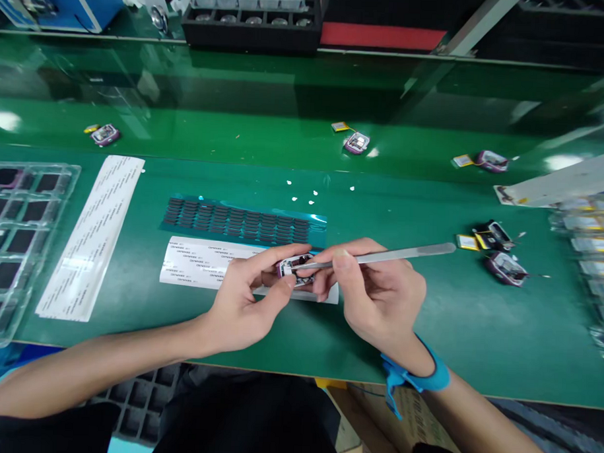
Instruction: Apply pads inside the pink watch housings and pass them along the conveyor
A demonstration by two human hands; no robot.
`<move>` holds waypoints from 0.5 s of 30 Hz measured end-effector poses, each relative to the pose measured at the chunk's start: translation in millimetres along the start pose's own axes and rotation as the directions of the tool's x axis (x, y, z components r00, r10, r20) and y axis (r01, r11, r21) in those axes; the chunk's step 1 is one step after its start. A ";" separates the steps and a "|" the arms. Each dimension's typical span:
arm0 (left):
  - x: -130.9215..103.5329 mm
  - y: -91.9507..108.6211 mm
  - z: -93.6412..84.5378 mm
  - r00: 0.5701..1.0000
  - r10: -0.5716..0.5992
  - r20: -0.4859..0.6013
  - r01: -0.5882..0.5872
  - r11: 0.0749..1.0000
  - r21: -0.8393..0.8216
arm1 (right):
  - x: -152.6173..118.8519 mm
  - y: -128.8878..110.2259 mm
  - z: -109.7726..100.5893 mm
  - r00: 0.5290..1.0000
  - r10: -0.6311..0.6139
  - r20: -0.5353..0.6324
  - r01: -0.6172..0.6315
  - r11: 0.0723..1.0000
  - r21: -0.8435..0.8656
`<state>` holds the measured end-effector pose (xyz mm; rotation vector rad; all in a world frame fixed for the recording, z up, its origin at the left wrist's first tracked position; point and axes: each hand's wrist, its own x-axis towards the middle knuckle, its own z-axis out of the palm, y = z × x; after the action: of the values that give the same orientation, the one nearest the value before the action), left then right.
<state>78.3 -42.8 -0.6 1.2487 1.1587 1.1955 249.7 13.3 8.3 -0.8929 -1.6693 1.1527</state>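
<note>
- clear tray (68, 193): well to the left of the film (318, 234), dark pieces in its compartments.
- long strip (91, 239): left of the film, between it and the tray, lying aslant, printed in small rows.
- first case (106, 135): beyond the film's left end, open, a yellow-edged battery (91, 128) beside it.
- label sheet (194, 262): just on the near side of the film, partly hidden by the hands.
- left hand (247, 310): on the near side of the film, thumb and fingers pinching the held case.
- held case (283, 269): near side of the film, toward its right end, open and raised over the label sheet.
- white bits (311, 202): scattered past the film's far edge, near its right end.
- second case (357, 143): well beyond the film's right end, open.
- right hand (379, 289): near side and right of the film, thumb and fingers pinching the metal tool (405, 254); the tool's tip is at the held case's opening, contact unclear.
- third case (492, 161): far to the right of the film, beyond it.
- fourth case (507, 269): well right of the film, next to a black case (500, 233).
</note>
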 end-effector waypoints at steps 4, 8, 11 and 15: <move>1.8 -1.9 1.6 0.999 0.027 -0.031 -0.027 1.000 0.003 | 3.4 -9.9 -7.9 0.990 -0.138 0.018 0.139 0.987 -0.084; 8.3 -1.5 0.3 0.999 0.018 -0.045 -0.020 0.999 -0.036 | 23.9 -26.5 -30.4 0.971 -0.237 -0.046 0.228 0.963 -0.147; 17.4 -0.6 -7.1 0.990 0.085 -0.110 -0.077 0.994 0.076 | 44.3 -17.3 -45.4 0.969 -0.234 0.074 0.246 0.920 -0.304; 30.1 0.2 -21.8 0.967 0.227 0.116 -0.253 0.805 0.536 | 62.2 20.3 -54.8 0.969 -0.110 0.222 0.183 0.922 -0.341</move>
<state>58.0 -11.8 0.3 1.8973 1.3946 1.0332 281.2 92.4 14.8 -0.8752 -2.1214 0.8694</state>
